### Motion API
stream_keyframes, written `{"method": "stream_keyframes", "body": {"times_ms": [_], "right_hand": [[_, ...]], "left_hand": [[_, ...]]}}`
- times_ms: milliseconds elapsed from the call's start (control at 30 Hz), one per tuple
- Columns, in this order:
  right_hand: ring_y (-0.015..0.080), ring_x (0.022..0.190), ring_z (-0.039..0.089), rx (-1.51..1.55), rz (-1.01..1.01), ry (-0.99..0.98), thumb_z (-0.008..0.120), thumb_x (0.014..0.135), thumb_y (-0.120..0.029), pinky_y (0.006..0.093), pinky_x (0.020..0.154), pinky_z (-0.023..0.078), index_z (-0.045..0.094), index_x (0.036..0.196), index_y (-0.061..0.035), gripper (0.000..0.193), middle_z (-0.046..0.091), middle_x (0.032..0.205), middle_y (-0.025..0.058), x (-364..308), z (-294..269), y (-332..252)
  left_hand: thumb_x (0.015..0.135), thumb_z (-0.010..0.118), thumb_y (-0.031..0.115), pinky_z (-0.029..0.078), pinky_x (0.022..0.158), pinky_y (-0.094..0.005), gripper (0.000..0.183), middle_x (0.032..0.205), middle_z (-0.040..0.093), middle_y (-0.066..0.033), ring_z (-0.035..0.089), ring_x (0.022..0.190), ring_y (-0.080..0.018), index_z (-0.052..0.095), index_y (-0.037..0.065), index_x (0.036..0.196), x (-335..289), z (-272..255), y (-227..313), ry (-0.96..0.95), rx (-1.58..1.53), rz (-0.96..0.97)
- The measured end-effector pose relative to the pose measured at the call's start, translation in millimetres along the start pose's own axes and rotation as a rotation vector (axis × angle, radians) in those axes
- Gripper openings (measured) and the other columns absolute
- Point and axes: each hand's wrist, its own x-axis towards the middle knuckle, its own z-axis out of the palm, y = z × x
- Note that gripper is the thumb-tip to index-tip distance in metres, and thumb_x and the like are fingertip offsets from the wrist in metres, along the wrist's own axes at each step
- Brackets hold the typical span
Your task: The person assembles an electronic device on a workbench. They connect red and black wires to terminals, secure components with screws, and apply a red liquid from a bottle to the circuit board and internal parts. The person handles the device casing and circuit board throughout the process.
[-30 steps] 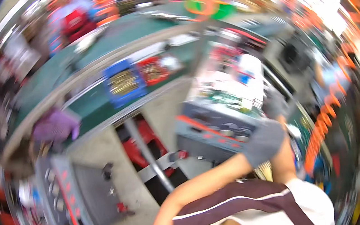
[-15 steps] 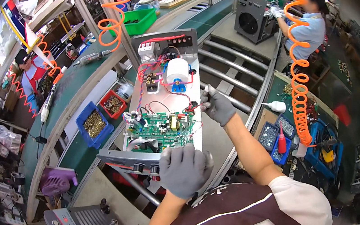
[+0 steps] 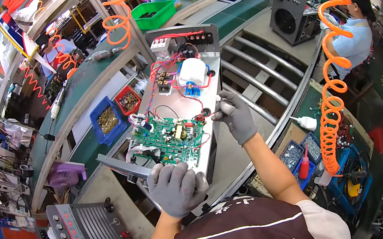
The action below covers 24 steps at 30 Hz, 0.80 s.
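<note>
An opened electrical unit (image 3: 185, 108) lies before me, its metal base bearing a green circuit board (image 3: 170, 139), a white cylinder (image 3: 192, 73) and red and blue wires. My left hand (image 3: 177, 189), in a grey glove, has its fingers bent over the right part of the dark front panel (image 3: 125, 166). At the unit's right edge, my gloved right hand (image 3: 237, 119) is closed in a pinch. A small white piece (image 3: 218, 98) shows at its fingertips, near thin red and black wires; its kind is unclear.
Metal rollers (image 3: 256, 74) run right of the unit. Blue and red bins (image 3: 106, 123) of small brass-coloured parts stand left. Blue trays of screws (image 3: 292, 154), a red bottle (image 3: 304, 166) and an orange coiled hose (image 3: 331, 115) are right. A finished-looking unit (image 3: 87, 227) sits lower left; a co-worker (image 3: 353, 40) works far right.
My left hand has shifted left along the front panel and now covers its knobs at the right end. The right hand keeps its pinch at the unit's edge. The whole view has shifted slightly.
</note>
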Motion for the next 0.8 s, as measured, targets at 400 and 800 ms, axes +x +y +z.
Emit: {"method": "stream_keyframes", "body": {"times_ms": [400, 800], "right_hand": [[0.0105, 0.072, 0.060, -0.599, -0.298, -0.033, 0.063, 0.083, -0.003, 0.0223, 0.065, 0.047, 0.066, 0.098, 0.0017, 0.015, 0.066, 0.083, 0.0059, 7, 14, -14], [0.0130, 0.070, 0.057, -0.554, -0.189, 0.089, 0.057, 0.090, -0.009, 0.0288, 0.066, 0.048, 0.059, 0.105, 0.0027, 0.019, 0.062, 0.082, 0.0073, 25, 30, -25]], "left_hand": [[0.052, 0.060, 0.019, 0.040, 0.065, -0.0378, 0.018, 0.073, 0.058, -0.0038, 0.052, 0.057, -0.0195, 0.053, 0.012, 0.068, 3, 5, -6, -0.025, -0.027, -0.022], [0.067, 0.061, 0.025, 0.037, 0.060, -0.0319, 0.015, 0.070, 0.058, -0.0013, 0.050, 0.059, -0.0147, 0.055, 0.011, 0.064, -3, 6, -9, -0.006, -0.030, -0.019]]}}
